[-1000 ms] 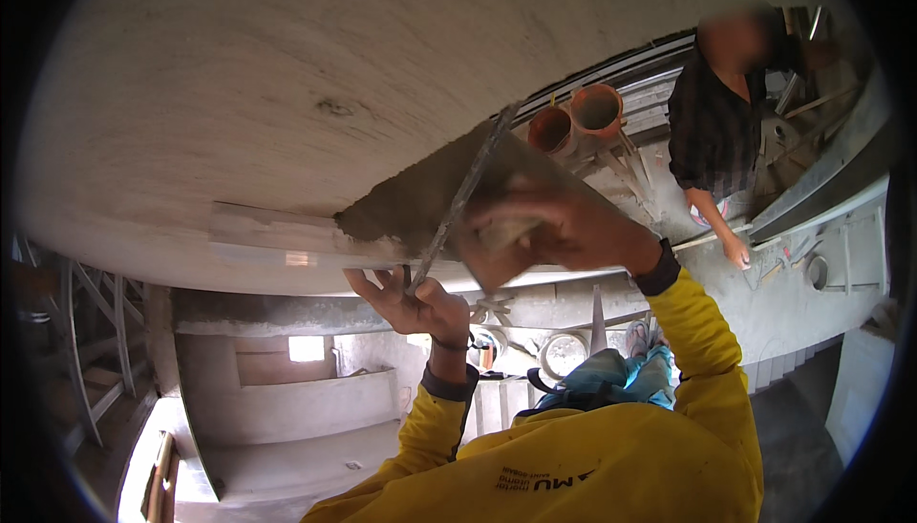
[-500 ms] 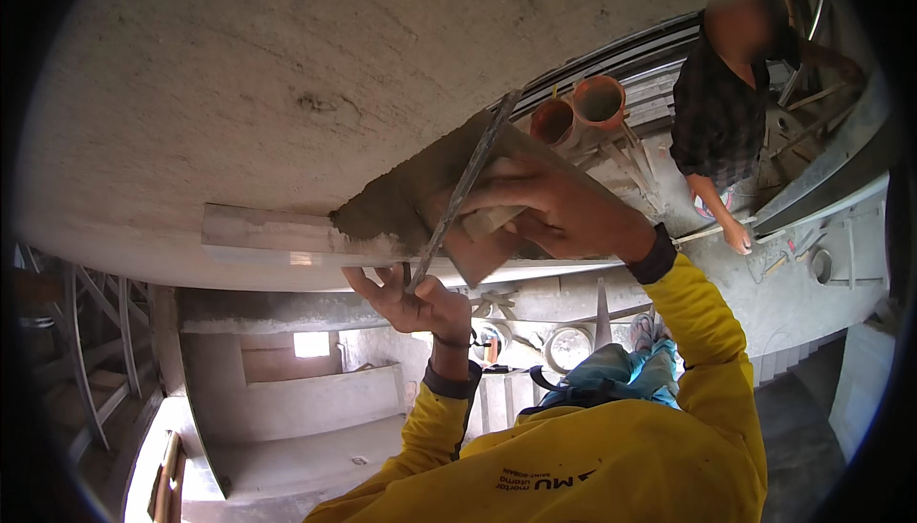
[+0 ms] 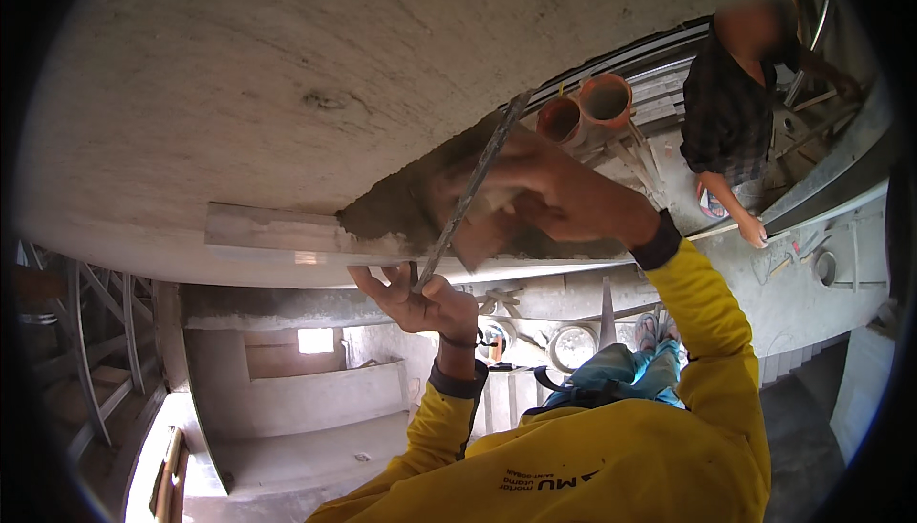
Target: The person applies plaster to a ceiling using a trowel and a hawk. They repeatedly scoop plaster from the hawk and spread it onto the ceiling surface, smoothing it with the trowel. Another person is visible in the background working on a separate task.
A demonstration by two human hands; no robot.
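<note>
The right hand (image 3: pixel 564 200) is raised against the underside of a grey concrete slab (image 3: pixel 315 74), its fingers closed around the handle of a plastering trowel (image 3: pixel 478 227) whose blade is pressed flat into a dark patch of wet mortar (image 3: pixel 406 206) near the slab's lower edge. The left hand (image 3: pixel 415 298) sits just below, palm up with the fingers curled loosely around the lower end of a thin metal rod (image 3: pixel 470 193) that slants up across the mortar and past the right hand to the slab. A pale flat strip (image 3: pixel 272 229) runs along the slab's edge to the left of the mortar, touching it. Both arms wear yellow sleeves (image 3: pixel 707 332) with dark cuffs. Two orange pipe ends (image 3: pixel 585 107) stick out just beyond the right hand, side by side. Farther right, another person in a dark checked shirt (image 3: pixel 726 107) stands well apart, one hand resting on a grey ledge (image 3: pixel 831 203). Lower left are bare concrete walls with a small bright window opening (image 3: pixel 315 340).
</note>
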